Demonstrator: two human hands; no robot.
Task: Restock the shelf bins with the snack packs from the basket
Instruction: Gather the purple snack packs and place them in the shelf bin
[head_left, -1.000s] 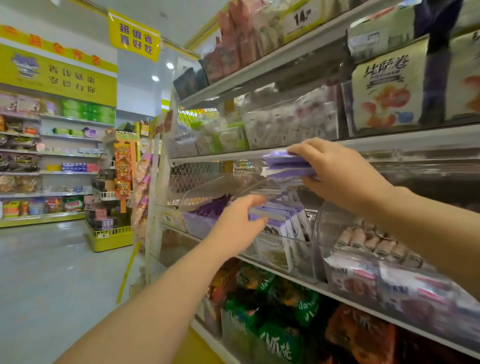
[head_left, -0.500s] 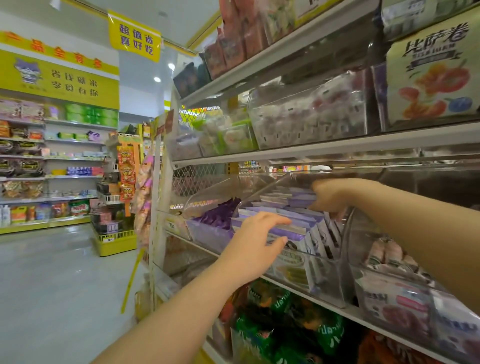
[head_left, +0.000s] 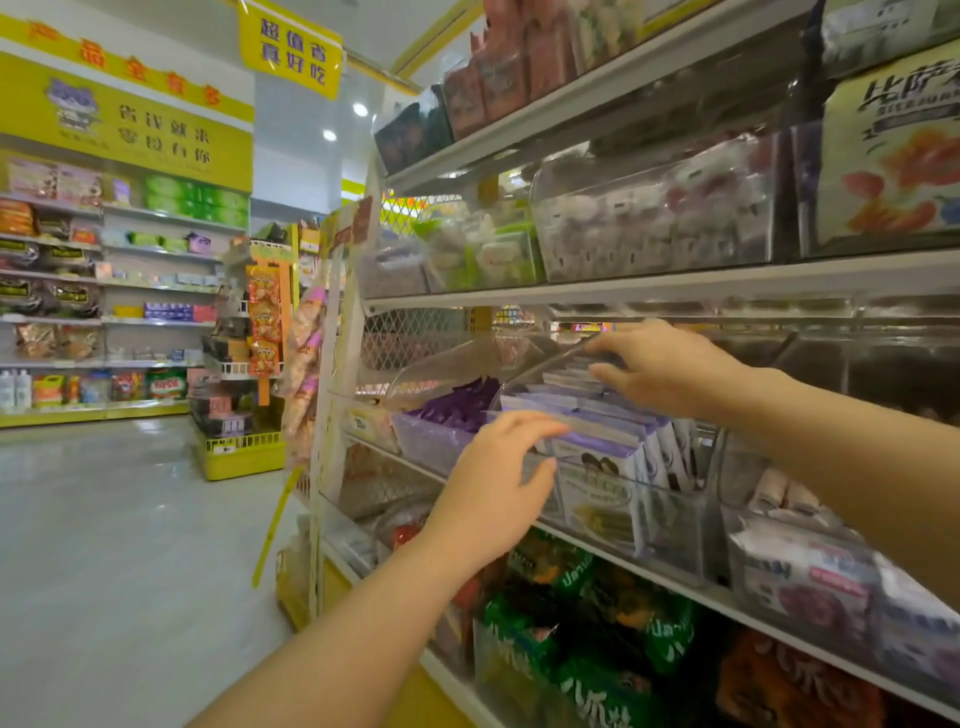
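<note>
Purple-and-white snack packs (head_left: 597, 452) stand in rows inside a clear shelf bin (head_left: 670, 525) on the middle shelf. Its clear lid (head_left: 540, 369) is tipped up. My left hand (head_left: 493, 488) rests on the bin's front rim, with its fingers lying over the tops of the front packs and its thumb against the front wall. My right hand (head_left: 670, 369) reaches in over the back packs, with loosely spread fingers whose tips are at the lid's upper edge. It holds no pack. The basket is out of view.
A neighbouring bin with dark purple packs (head_left: 452, 410) sits to the left. Another clear bin (head_left: 800, 571) of white packs sits to the right. Green snack bags (head_left: 571, 623) fill the shelf below and the upper shelf edge (head_left: 675, 280) runs just above. A yellow display rack (head_left: 239, 457) stands in the aisle.
My right hand carried purple packs down into the bin and let them go; it now holds none. My left hand moved from the packs' side to the front rim.
</note>
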